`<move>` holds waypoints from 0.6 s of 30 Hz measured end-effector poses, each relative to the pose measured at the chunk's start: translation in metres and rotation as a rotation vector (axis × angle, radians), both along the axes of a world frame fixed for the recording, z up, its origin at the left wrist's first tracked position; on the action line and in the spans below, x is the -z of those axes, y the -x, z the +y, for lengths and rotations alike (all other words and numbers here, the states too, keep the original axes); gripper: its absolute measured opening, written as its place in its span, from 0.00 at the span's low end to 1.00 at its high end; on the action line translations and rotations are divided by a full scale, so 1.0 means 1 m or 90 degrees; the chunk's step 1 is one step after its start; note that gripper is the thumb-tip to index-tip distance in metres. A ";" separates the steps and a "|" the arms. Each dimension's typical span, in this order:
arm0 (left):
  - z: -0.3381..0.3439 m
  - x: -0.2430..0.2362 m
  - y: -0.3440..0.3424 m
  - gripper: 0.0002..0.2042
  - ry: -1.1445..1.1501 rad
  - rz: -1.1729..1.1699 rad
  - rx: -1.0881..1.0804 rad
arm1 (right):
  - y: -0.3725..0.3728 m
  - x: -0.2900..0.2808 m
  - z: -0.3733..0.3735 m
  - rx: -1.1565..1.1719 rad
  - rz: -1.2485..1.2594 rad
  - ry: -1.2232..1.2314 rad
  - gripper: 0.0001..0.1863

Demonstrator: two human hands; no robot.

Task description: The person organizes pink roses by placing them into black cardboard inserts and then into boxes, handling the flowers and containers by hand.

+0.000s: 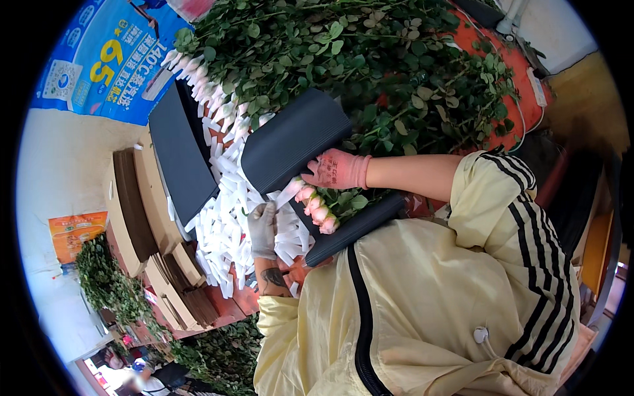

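Note:
My right hand (pixel 337 169), in a pink glove, grips the edge of a dark corrugated sheet (pixel 294 138) that curls over a bunch of pink roses (pixel 317 208). A second part of the dark sheet (pixel 356 228) lies under the buds. In a grey glove, my left hand (pixel 263 228) pinches a white paper wrap (pixel 288 193) right beside the pink buds. The leafy rose stems (pixel 370 59) spread away to the upper right. My yellow jacket with black stripes (pixel 436 303) fills the lower right.
A heap of white-wrapped buds (pixel 221 224) covers the red table (pixel 522 79). Another dark sheet (pixel 175 155) and stacks of brown cardboard (pixel 142 211) lie to the left. A white power strip (pixel 535 86) sits far right. More foliage (pixel 105 284) lies lower left.

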State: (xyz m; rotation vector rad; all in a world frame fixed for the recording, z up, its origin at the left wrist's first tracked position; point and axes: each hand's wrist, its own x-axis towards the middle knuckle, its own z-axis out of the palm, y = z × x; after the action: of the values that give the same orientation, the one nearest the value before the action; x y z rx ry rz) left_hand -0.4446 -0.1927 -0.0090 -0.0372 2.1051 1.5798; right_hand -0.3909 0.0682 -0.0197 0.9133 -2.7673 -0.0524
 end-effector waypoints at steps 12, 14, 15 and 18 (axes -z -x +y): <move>0.040 -0.068 -0.045 0.14 0.194 0.648 0.367 | -0.003 -0.015 0.004 0.046 -0.109 -0.032 0.15; 0.053 -0.057 -0.052 0.16 0.225 0.610 0.390 | -0.005 -0.020 -0.001 0.031 -0.112 -0.019 0.14; 0.055 -0.053 -0.055 0.17 0.277 0.548 0.420 | -0.007 -0.022 -0.004 0.035 -0.095 -0.015 0.13; 0.056 -0.037 -0.051 0.20 0.322 0.503 0.462 | -0.003 -0.022 0.002 0.052 -0.081 -0.014 0.12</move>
State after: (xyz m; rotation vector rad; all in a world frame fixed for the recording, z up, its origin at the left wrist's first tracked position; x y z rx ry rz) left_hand -0.3938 -0.1369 0.0282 1.1991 2.5736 0.6343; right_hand -0.3884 0.0705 0.0025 0.8357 -2.9265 -0.0409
